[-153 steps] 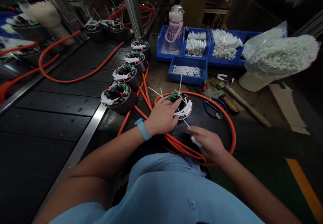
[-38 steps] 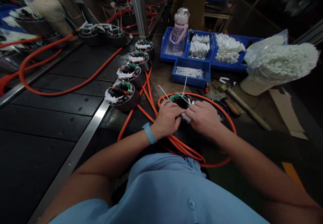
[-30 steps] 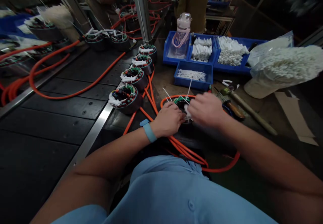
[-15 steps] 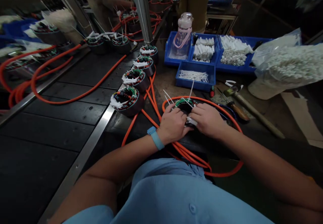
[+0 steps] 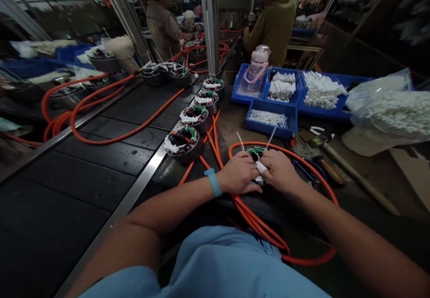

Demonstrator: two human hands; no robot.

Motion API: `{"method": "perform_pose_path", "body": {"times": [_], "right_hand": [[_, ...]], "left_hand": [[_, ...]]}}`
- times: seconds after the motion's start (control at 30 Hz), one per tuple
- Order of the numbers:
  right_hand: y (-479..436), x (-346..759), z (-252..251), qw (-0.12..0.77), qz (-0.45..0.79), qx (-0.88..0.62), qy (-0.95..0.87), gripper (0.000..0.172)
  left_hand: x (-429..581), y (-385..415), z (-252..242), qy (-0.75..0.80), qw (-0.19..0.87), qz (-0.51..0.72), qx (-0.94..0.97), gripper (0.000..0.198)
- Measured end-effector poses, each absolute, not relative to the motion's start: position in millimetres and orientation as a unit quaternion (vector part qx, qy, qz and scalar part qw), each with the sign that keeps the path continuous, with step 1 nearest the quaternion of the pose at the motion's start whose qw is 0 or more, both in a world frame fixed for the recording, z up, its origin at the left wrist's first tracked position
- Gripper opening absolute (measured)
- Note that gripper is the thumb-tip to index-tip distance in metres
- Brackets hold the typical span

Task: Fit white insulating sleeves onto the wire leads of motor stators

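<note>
A round motor stator [image 5: 254,150] with a green board lies in front of me, mostly hidden under both hands. Bent over its left side, my left hand [image 5: 239,172] is closed on it, with the thumb apart along the near edge. My right hand [image 5: 280,169] pinches at a thin white cable tie [image 5: 257,156] over the opening; the fingertips are partly hidden. A white piece [image 5: 261,167] shows by the right thumb, and I cannot tell whether it is a sleeve or a finger covering. Two white tie ends [image 5: 270,137] stick up from the far side.
Several similar stators [image 5: 184,144] line the conveyor's metal edge [image 5: 148,170] at left. Orange cable [image 5: 331,190] loops around my hands. Blue bins [image 5: 292,121] hold white ties and sleeves. A bottle [image 5: 258,67], hammer [image 5: 359,172] and screwdriver [image 5: 327,168] are nearby. Two people work beyond.
The view has tilted up, so everything sits lower and further right. My hands stay at the stator but have drawn closer together, and the tie ends lean differently.
</note>
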State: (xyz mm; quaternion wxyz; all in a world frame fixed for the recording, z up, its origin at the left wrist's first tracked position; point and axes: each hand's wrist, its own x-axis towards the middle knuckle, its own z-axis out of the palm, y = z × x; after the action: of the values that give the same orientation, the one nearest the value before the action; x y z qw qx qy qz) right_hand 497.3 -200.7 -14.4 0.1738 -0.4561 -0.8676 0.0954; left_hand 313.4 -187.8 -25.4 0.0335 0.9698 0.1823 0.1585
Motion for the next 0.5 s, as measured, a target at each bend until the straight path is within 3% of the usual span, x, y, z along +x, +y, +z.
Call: {"method": "perform_pose_path", "body": {"times": [0.13, 0.2, 0.27, 0.4, 0.5], "right_hand": [[-212, 535, -10, 0.31, 0.275, -0.449, -0.792, 0.022], [-207, 570, -5, 0.377, 0.232, -0.53, -0.723, 0.027], [-195, 614, 2, 0.405, 0.111, -0.649, -0.634, 0.032], [-167, 704, 21, 0.27, -0.194, -0.797, -0.505, 0.053], [-157, 751, 29, 0.141, -0.231, -0.839, -0.472, 0.057]], "left_hand": [[309, -200, -7, 0.25, 0.103, 0.143, 0.952, 0.043], [314, -211, -2, 0.325, 0.138, 0.162, 0.921, 0.049], [321, -220, -1, 0.37, 0.166, 0.178, 0.896, 0.047], [327, -220, -2, 0.397, 0.214, 0.178, 0.874, 0.045], [326, -215, -1, 0.404, 0.237, 0.171, 0.867, 0.047]]}}
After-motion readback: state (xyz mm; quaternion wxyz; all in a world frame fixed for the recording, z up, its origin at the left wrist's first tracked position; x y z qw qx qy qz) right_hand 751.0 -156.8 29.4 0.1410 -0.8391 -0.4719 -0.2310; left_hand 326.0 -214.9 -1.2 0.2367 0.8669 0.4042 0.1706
